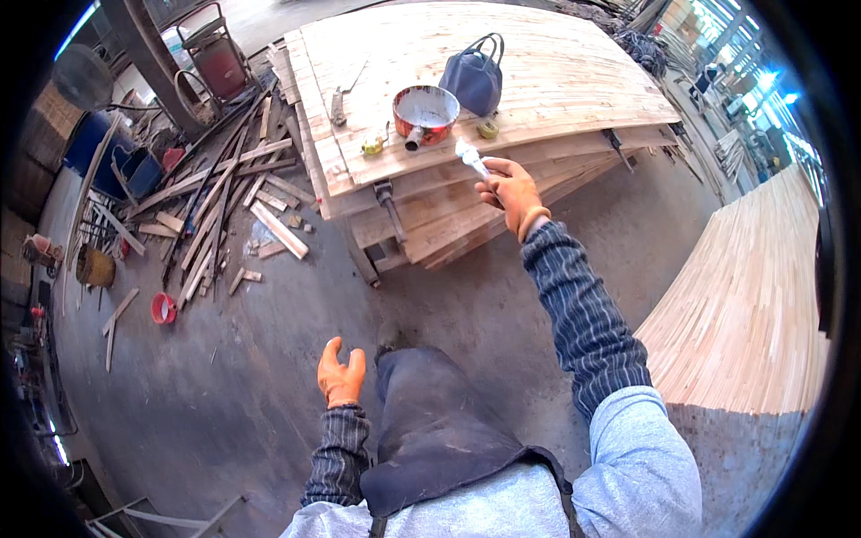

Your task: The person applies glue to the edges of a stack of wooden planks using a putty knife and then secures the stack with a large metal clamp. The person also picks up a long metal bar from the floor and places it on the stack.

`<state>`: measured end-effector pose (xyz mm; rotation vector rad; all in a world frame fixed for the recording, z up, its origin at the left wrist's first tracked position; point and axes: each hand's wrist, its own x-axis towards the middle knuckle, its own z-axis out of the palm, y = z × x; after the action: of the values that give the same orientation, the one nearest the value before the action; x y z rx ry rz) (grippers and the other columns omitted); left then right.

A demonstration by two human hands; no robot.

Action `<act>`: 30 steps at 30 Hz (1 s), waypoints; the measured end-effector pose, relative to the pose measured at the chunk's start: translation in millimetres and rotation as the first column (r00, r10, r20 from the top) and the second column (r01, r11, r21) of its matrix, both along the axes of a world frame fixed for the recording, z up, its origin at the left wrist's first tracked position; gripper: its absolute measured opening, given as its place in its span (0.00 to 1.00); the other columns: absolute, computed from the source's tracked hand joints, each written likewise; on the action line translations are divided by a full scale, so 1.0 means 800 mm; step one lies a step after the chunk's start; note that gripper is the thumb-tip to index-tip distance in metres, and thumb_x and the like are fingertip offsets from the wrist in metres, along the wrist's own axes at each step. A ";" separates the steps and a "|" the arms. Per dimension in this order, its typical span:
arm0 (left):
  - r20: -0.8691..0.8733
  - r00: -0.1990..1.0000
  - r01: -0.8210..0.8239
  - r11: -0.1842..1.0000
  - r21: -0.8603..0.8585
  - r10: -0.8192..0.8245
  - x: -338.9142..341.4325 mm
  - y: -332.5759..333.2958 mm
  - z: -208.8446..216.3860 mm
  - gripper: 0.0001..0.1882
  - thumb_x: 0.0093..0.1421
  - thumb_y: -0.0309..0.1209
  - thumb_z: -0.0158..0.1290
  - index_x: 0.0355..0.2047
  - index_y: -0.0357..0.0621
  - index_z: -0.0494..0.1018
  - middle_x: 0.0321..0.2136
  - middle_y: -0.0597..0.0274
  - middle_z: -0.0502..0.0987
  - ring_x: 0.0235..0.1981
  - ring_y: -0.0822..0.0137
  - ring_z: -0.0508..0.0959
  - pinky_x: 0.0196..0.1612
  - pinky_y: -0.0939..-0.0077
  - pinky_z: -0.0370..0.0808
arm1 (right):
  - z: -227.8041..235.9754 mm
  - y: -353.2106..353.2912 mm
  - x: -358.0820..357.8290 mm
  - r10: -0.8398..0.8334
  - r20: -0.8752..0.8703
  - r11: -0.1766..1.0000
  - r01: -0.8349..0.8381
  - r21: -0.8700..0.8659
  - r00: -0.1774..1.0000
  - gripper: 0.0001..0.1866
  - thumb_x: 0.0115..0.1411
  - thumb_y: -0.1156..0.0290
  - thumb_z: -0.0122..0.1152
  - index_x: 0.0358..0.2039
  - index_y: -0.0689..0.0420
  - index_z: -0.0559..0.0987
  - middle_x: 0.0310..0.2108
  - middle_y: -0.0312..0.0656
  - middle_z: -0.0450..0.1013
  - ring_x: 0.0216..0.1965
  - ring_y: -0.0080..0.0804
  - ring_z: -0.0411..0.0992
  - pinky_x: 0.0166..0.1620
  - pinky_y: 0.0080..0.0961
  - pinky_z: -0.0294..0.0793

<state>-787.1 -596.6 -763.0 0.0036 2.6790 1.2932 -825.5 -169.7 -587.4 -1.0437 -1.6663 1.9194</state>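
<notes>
My right hand (pixel 513 195), in an orange glove, is closed around the handle of a brush (pixel 470 157) whose head is coated in white. It reaches out to the near edge of a stack of wooden panels (pixel 556 54). Just left of the brush, a round red-orange pot (pixel 437 133) with white stuff inside sits on the top panel. My left hand (pixel 341 375), also gloved in orange, hangs low above the floor with thumb and fingers apart, holding nothing.
A dark blue bag (pixel 473 79) stands behind the pot, near a yellow tape roll (pixel 488 129). Clamps (pixel 389 208) jut from the panel edge. Scrap wood (pixel 229 197) and a red bucket (pixel 163 308) lie on the floor at left. Another wood panel (pixel 740 305) stands at right.
</notes>
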 end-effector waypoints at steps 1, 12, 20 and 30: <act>0.022 1.000 -0.016 1.000 0.005 0.016 -0.021 0.007 0.002 0.30 0.53 0.38 0.63 0.54 0.33 0.77 0.53 0.42 0.80 0.57 0.48 0.78 0.60 0.60 0.74 | -0.003 0.009 -0.034 0.001 -0.002 1.000 -0.001 -0.015 1.000 0.17 0.66 0.82 0.55 0.55 0.62 0.76 0.43 0.43 0.78 0.34 0.26 0.79 0.32 0.19 0.80; 0.030 0.994 0.110 0.994 -0.024 -0.109 -0.308 0.110 -0.028 0.29 0.54 0.35 0.63 0.55 0.34 0.76 0.52 0.42 0.80 0.55 0.48 0.79 0.59 0.59 0.74 | -0.182 0.171 -0.316 -0.145 0.232 0.931 0.054 0.360 0.962 0.14 0.61 0.74 0.61 0.47 0.59 0.82 0.41 0.44 0.82 0.36 0.33 0.79 0.42 0.29 0.79; -0.168 0.913 0.382 0.923 0.039 -0.371 -0.433 0.244 -0.057 0.36 0.53 0.35 0.63 0.62 0.34 0.69 0.55 0.40 0.77 0.58 0.43 0.75 0.62 0.56 0.71 | -0.196 0.142 -0.286 -0.285 0.159 0.678 0.082 0.730 0.945 0.19 0.63 0.65 0.61 0.52 0.59 0.81 0.51 0.50 0.80 0.54 0.44 0.76 0.57 0.35 0.74; -0.264 0.829 0.515 0.857 0.016 -0.494 -0.511 0.385 -0.099 0.54 0.44 0.43 0.68 0.69 0.35 0.58 0.63 0.38 0.67 0.66 0.42 0.67 0.69 0.54 0.63 | -0.200 0.022 -0.069 -0.220 0.475 0.884 -0.031 0.466 0.852 0.20 0.63 0.68 0.61 0.54 0.61 0.79 0.42 0.49 0.82 0.41 0.34 0.80 0.47 0.30 0.78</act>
<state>-1195.7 -288.2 -841.9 0.8861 2.5378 1.2864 -880.8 -152.4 -747.2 -1.4822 -2.1578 1.1232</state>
